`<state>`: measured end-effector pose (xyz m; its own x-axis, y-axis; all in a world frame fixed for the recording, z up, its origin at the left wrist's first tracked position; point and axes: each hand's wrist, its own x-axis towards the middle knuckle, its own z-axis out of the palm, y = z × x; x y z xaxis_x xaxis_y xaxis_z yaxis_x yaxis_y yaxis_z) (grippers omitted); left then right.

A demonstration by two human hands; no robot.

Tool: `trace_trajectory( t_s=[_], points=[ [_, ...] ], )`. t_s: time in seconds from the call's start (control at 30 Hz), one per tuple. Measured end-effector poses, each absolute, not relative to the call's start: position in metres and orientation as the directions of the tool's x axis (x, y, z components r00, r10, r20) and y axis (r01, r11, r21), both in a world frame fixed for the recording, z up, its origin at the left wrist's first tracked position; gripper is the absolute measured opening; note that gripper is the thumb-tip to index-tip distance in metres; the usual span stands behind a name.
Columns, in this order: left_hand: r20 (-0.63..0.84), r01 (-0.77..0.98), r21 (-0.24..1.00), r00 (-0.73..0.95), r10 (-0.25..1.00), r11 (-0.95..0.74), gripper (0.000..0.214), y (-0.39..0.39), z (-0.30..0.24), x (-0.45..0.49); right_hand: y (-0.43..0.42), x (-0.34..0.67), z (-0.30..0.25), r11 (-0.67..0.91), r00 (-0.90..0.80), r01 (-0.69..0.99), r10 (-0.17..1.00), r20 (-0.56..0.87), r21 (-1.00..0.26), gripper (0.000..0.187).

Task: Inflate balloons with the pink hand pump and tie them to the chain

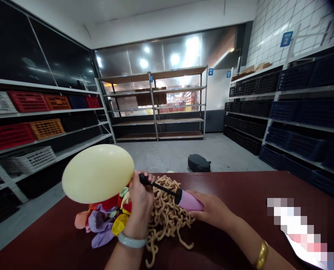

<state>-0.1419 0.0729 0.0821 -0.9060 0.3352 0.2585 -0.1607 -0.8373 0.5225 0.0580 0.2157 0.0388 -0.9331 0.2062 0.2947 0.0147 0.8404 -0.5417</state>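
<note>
A pale yellow balloon (98, 173), largely inflated, sits at the black nozzle end of a hand balloon pump (190, 200). My left hand (141, 193) is closed around that nozzle end and the balloon's neck; the neck itself is hidden by my fingers. The pump's pink barrel lies in the grip of my right hand (212, 209), with its black rod drawn out between the two hands. Beneath my left hand is a pile of limp coloured balloons (102, 223), purple, yellow, red and orange. A heap of tan knotted rope (169, 210) lies under the pump.
The dark red table (229, 240) carries everything. A pixelated flat item (304, 236) lies at its right. Beyond the table, a dark bag (198, 162) rests on the floor. Shelves with crates (29, 101) line the left, and dark crates (293, 112) fill the right racks.
</note>
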Motion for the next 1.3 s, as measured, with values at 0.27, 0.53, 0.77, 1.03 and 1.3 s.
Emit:
trace_trajectory(
  t_s=[0.27,0.53,0.77,1.03,1.3],
  points=[
    [0.236,-0.127,0.510,-0.930,0.280,-0.851,0.027,0.064,0.083,-0.165,0.229,0.065,0.043,0.871,-0.931,0.063,0.227,0.285,-0.487,0.062],
    [0.208,-0.201,0.548,-0.908,0.365,-0.812,0.028,0.096,0.065,-0.128,0.234,0.066,0.042,0.896,-0.919,0.109,0.256,0.301,-0.430,0.062],
    [0.179,-0.340,0.611,-0.820,0.543,-0.715,0.027,0.117,0.049,-0.079,0.225,0.063,0.040,0.888,-0.905,0.104,0.271,0.328,-0.447,0.061],
    [0.251,-0.269,0.617,-0.824,0.508,-0.740,0.023,0.107,0.063,-0.078,0.211,0.058,0.040,0.842,-0.908,0.019,0.241,0.344,-0.540,0.065],
    [0.296,-0.116,0.546,-0.900,0.320,-0.830,0.020,0.071,0.093,-0.131,0.215,0.058,0.040,0.833,-0.930,-0.029,0.180,0.320,-0.552,0.070]
  ],
)
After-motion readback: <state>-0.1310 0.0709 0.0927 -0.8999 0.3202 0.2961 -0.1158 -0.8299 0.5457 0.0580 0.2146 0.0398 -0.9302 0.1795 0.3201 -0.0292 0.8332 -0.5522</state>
